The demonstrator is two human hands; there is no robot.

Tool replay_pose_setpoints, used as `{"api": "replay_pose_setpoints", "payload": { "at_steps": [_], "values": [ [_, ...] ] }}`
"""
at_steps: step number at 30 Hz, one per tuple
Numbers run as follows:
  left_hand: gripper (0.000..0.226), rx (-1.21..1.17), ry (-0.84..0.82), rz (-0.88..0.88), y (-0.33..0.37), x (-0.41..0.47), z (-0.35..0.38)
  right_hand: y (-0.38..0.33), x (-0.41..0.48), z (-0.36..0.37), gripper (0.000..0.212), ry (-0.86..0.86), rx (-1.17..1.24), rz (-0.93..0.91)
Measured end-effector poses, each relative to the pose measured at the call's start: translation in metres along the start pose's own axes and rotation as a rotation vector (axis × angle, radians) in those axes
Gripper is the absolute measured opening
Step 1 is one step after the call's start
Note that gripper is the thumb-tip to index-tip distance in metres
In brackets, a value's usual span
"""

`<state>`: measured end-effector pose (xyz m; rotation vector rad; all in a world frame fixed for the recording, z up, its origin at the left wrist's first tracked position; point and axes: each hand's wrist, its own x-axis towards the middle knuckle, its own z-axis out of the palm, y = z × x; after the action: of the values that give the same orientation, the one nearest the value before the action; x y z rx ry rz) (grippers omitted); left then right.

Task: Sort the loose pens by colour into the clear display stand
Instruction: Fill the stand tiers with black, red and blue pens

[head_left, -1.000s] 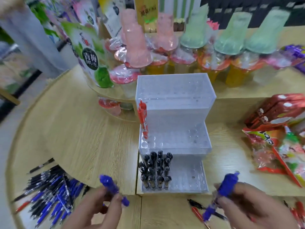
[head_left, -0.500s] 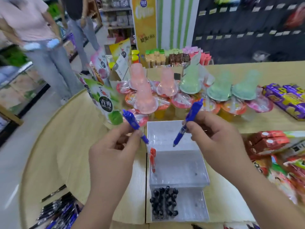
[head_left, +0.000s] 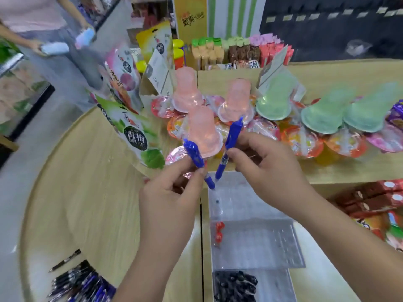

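My left hand grips a blue pen, its tip down at the back left corner of the clear display stand. My right hand holds a second blue pen nearly upright, tip just above the stand's top tier. Both tips hover close together over the top step. Red pens stand at the left of the middle tier. Black pens fill the left of the lowest tier. A pile of loose blue and black pens lies at the lower left.
Behind the stand sit pink and green jelly cup packs and a green snack bag. Red snack packets lie at the right. A person stands on the aisle at upper left, beyond the round wooden table's edge.
Both hands rose from the table's front edge with a blue pen each and moved forward over the stand. The pen tips have since come lower and closer together above the top tier.
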<state>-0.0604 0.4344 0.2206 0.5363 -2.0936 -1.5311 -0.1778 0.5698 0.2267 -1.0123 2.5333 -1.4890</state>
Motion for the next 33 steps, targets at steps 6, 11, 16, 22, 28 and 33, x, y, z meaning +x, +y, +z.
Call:
{"api": "replay_pose_setpoints", "payload": {
  "at_steps": [6, 11, 16, 22, 28, 33],
  "values": [
    [0.028, 0.095, -0.012, 0.043, -0.004, -0.002, 0.003, 0.012, 0.003, 0.007, 0.008, -0.091, -0.071, -0.068],
    [0.035, 0.21, -0.029, 0.109, -0.005, -0.004, 0.007, 0.005, 0.011, 0.007, 0.027, -0.161, -0.306, -0.239],
    [0.021, 0.314, -0.026, 0.183, -0.006, -0.006, 0.002, 0.001, 0.015, 0.002, 0.027, -0.225, -0.245, -0.191],
    [0.018, 0.292, -0.06, 0.145, -0.008, -0.007, 0.001, -0.001, 0.018, -0.001, 0.016, -0.301, -0.278, -0.21],
    [0.014, 0.259, -0.044, 0.155, -0.011, -0.009, 0.003, -0.004, 0.019, -0.002, 0.017, -0.304, -0.336, -0.174],
    [0.019, 0.275, -0.046, 0.194, -0.014, -0.006, 0.007, 0.0, 0.02, -0.004, 0.015, -0.307, -0.291, -0.136]
  ]
}}
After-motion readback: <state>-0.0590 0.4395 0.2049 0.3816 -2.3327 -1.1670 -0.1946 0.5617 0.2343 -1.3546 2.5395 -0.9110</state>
